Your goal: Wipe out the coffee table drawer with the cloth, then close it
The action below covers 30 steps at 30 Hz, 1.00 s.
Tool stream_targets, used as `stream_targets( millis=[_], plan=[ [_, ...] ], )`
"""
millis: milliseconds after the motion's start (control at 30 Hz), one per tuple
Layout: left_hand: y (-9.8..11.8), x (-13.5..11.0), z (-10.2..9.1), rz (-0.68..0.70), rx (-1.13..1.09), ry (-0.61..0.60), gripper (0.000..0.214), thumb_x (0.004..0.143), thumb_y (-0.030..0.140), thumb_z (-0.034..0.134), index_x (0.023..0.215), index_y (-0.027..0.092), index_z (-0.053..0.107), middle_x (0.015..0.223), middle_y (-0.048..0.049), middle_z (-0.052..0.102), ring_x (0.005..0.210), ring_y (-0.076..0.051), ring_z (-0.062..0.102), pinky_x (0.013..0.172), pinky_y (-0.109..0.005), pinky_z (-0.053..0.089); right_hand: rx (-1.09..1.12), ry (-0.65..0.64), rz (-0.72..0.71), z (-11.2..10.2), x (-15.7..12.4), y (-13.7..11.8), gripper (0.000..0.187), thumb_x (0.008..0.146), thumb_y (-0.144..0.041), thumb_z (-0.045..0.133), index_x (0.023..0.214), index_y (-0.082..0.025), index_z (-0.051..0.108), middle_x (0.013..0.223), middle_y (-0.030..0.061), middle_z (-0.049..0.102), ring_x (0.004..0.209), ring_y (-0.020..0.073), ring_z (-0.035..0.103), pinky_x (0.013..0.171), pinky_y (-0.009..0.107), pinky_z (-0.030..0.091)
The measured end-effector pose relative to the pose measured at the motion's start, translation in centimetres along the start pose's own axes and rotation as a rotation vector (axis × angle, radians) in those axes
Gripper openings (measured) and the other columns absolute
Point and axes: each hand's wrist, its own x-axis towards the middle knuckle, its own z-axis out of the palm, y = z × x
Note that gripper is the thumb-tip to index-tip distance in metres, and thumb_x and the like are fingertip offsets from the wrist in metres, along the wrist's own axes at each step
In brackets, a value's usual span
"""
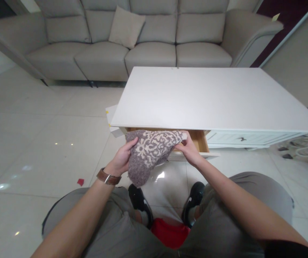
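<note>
A fuzzy grey-brown cloth (152, 148) with a cream swirl pattern is stretched between my two hands, its lower left end hanging in a rounded lobe. My left hand (123, 156) grips its left side, thumb on top. At the upper right corner, the fingers of my right hand (188, 147) pinch its edge. Behind and just below the cloth is a pulled-out drawer (200, 141) of the white coffee table (197, 96). The cloth covers much of the drawer, so most of its inside is hidden.
A closed drawer (241, 138) is to the right. Across the table stands a grey sofa (154, 57) with a beige cushion (127, 27). A white box (112, 114) sits by the table's left end. Below me are a red object (170, 233) and a red scrap (80, 182).
</note>
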Motion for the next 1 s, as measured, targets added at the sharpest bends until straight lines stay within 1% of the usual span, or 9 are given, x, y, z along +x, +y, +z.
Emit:
stream_targets(
  millis=[133, 300, 367, 467, 567, 633, 767, 900, 1000],
  plan=[
    [0.2, -0.4, 0.0, -0.01, -0.009, 0.054, 0.043, 0.095, 0.043, 0.065, 0.127, 0.017, 0.074, 0.097, -0.0086, 0.083, 0.098, -0.032, 0.079, 0.094, -0.045, 0.064, -0.013, 0.049, 0.076, 0.0, -0.1, 0.6, 0.06, 0.059, -0.041, 0.093, 0.102, -0.028, 0.053, 0.102, -0.0016, 0.065, 0.098, 0.0203, 0.06, 0.098, 0.039, 0.048],
    [0.4, -0.6, 0.0, -0.066, -0.071, 0.01, 0.044, 0.1, 0.043, 0.057, 0.132, 0.016, 0.071, 0.096, -0.0084, 0.083, 0.095, -0.031, 0.08, 0.092, -0.044, 0.065, 0.09, -0.159, 0.16, 0.7, -0.5, 0.6, 0.037, 0.071, -0.047, 0.084, 0.093, -0.023, 0.068, 0.097, 0.0036, 0.071, 0.1, 0.0236, 0.062, 0.103, 0.043, 0.044],
    [0.4, -0.7, 0.1, -0.089, -0.099, -0.013, 0.045, 0.102, 0.042, 0.054, 0.134, 0.016, 0.07, 0.098, -0.0087, 0.083, 0.097, -0.03, 0.08, 0.093, -0.044, 0.065, 0.173, -0.152, 0.155, 1.1, -0.7, 0.6, 0.039, 0.068, -0.042, 0.086, 0.099, -0.025, 0.07, 0.103, 0.0028, 0.073, 0.105, 0.0239, 0.062, 0.104, 0.042, 0.044],
    [0.5, -0.8, 0.2, -0.089, -0.143, -0.001, 0.045, 0.104, 0.039, 0.048, 0.136, 0.015, 0.068, 0.099, -0.0087, 0.083, 0.097, -0.029, 0.079, 0.095, -0.042, 0.064, 0.238, -0.061, 0.141, 1.4, -0.9, 0.5, 0.05, 0.063, -0.036, 0.089, 0.107, -0.028, 0.068, 0.11, -0.0001, 0.073, 0.111, 0.0233, 0.061, 0.106, 0.041, 0.044],
    [0.5, -0.9, 0.2, -0.044, -0.169, 0.036, 0.045, 0.105, 0.037, 0.044, 0.137, 0.014, 0.067, 0.101, -0.0089, 0.083, 0.1, -0.028, 0.079, 0.098, -0.042, 0.062, 0.248, -0.149, 0.173, 1.3, -1.0, 0.3, 0.044, 0.066, -0.041, 0.089, 0.103, -0.025, 0.071, 0.109, 0.0026, 0.075, 0.111, 0.025, 0.062, 0.108, 0.043, 0.042],
    [0.5, -0.9, 0.1, -0.008, -0.161, 0.057, 0.045, 0.105, 0.038, 0.046, 0.137, 0.015, 0.067, 0.104, -0.0088, 0.082, 0.105, -0.029, 0.077, 0.102, -0.044, 0.06, 0.261, -0.189, 0.18, 1.3, -1.1, 0.1, 0.043, 0.065, -0.043, 0.089, 0.101, -0.024, 0.074, 0.107, 0.0036, 0.077, 0.11, 0.0255, 0.064, 0.108, 0.043, 0.042],
    [0.4, -1.0, 0.1, 0.038, -0.081, 0.049, 0.045, 0.099, 0.044, 0.055, 0.135, 0.019, 0.069, 0.105, -0.0075, 0.082, 0.113, -0.033, 0.075, 0.102, -0.048, 0.06, 0.272, -0.146, 0.199, 1.3, -1.1, -0.3, 0.042, 0.065, -0.045, 0.09, 0.1, -0.025, 0.076, 0.104, 0.0022, 0.078, 0.108, 0.024, 0.065, 0.105, 0.041, 0.044],
    [0.6, -1.1, 0.4, 0.071, 0.004, -0.021, 0.054, 0.092, 0.053, 0.063, 0.135, 0.022, 0.069, 0.109, -0.0081, 0.082, 0.117, -0.036, 0.072, 0.1, -0.05, 0.06, 0.296, -0.259, 0.26, 1.2, -1.3, -0.6, 0.04, 0.068, -0.054, 0.086, 0.093, -0.023, 0.077, 0.102, 0.0048, 0.079, 0.11, 0.0256, 0.066, 0.105, 0.042, 0.045],
    [0.7, -1.3, 0.4, 0.082, 0.026, -0.031, 0.057, 0.088, 0.056, 0.067, 0.133, 0.022, 0.07, 0.11, -0.0091, 0.081, 0.118, -0.037, 0.071, 0.101, -0.051, 0.059, 0.394, -0.345, 0.339, 1.4, -1.9, -0.8, 0.045, 0.069, -0.06, 0.085, 0.096, -0.025, 0.076, 0.106, 0.006, 0.079, 0.112, 0.0272, 0.067, 0.105, 0.044, 0.048]
  ],
)
